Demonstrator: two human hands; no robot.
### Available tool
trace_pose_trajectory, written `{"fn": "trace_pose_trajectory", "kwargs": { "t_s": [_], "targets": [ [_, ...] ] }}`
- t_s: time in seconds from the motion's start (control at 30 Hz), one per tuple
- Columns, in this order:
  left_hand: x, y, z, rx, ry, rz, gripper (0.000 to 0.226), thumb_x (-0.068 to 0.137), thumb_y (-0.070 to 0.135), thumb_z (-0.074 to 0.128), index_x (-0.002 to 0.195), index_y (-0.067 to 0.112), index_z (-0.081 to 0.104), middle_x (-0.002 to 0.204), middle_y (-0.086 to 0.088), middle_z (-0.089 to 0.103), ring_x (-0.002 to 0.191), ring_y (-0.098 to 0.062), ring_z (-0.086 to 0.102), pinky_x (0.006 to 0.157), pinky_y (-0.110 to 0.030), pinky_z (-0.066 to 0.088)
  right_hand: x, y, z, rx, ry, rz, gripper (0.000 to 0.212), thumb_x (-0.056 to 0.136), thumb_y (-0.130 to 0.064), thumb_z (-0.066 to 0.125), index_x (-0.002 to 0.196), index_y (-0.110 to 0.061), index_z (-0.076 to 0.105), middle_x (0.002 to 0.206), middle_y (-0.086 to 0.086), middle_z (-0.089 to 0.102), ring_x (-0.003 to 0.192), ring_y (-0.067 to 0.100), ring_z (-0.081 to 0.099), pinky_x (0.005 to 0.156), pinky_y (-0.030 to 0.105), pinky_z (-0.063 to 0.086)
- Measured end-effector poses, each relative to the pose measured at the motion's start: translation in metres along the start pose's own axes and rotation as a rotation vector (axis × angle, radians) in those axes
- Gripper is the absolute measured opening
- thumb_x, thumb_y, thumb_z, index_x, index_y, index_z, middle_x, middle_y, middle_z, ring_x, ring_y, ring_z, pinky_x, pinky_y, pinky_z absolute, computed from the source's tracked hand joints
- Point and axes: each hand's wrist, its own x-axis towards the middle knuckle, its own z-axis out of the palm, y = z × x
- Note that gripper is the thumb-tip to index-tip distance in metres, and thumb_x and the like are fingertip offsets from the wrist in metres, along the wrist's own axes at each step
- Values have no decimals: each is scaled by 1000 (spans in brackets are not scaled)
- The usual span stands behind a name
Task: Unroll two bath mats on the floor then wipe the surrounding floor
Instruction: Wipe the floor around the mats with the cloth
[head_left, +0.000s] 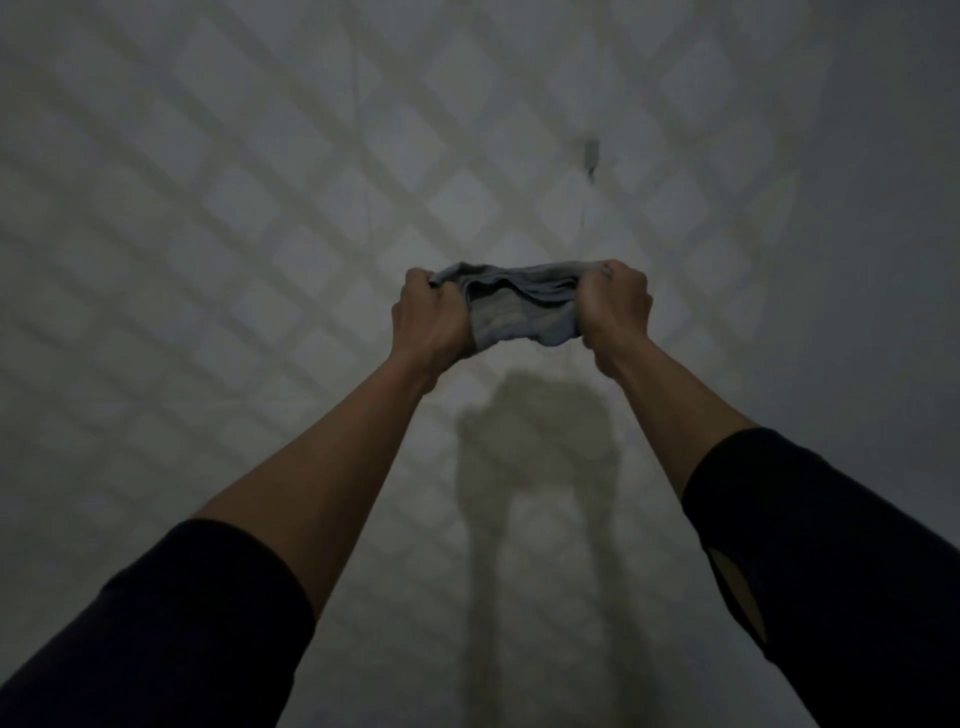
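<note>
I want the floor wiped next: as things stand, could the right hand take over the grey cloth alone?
Probably yes. The right hand already grips one end of the grey cloth, the left hand grips the other end, and nothing lies between them. The cloth is bunched and held above the tiled floor.

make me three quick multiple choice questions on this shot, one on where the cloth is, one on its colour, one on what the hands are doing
1. Where is the cloth?
A. flat on the floor
B. held up between both hands
C. draped over one forearm

2. What colour is the cloth?
A. red
B. bright yellow
C. grey-blue

3. What state are the hands in?
A. both gripping the cloth
B. both open and empty
C. one gripping, one hanging free

Answers:
1 B, the cloth hangs bunched between the left hand and right hand, above the patterned floor.
2 C, its folds read grey-blue in the dim light.
3 A, the fingers of each hand curl round one end of it.
</note>
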Motion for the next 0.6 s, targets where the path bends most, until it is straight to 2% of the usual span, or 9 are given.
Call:
{"fn": "trace_pose_trajectory", "kwargs": {
  "t_s": [0.07,0.23,0.33,0.5,0.6],
  "targets": [
    [-22,-22,-25,21,-15,-48,28,101,21,35,119,7,52,107,-11,56,90,-27,53,69,-33,39,-37,6,5,0,-54,39,21,84,-13,42,87,-12,63,78,4,59,74,29,55,61,33,42],
    [-79,-83,-77,121,-80,-142,29,100,20,37,119,6,53,109,-10,56,90,-27,53,70,-32,39,-133,29,18,-66,-141,134,18,82,-13,46,78,-7,63,67,3,55,58,22,47,52,31,33],
    [-111,-116,-98,184,-127,-194,30,100,19,37,118,4,55,107,-11,56,89,-27,52,70,-31,37,-178,45,21,-102,-200,187,16,79,-11,45,72,-8,59,64,4,54,55,22,45,51,30,31],
    [-155,-157,-114,217,-178,-292,30,99,17,39,118,1,56,105,-12,56,89,-27,52,71,-32,36,-223,74,27,-170,-313,220,9,80,-9,44,73,-10,50,62,3,45,51,19,38,47,28,26],
    [-177,-180,-112,234,-183,-362,31,99,16,38,120,1,56,106,-12,56,91,-28,54,73,-31,38,-239,100,32,-195,-387,226,14,79,-11,47,65,-13,42,58,1,39,48,17,34,45,28,24]
  ]
}}
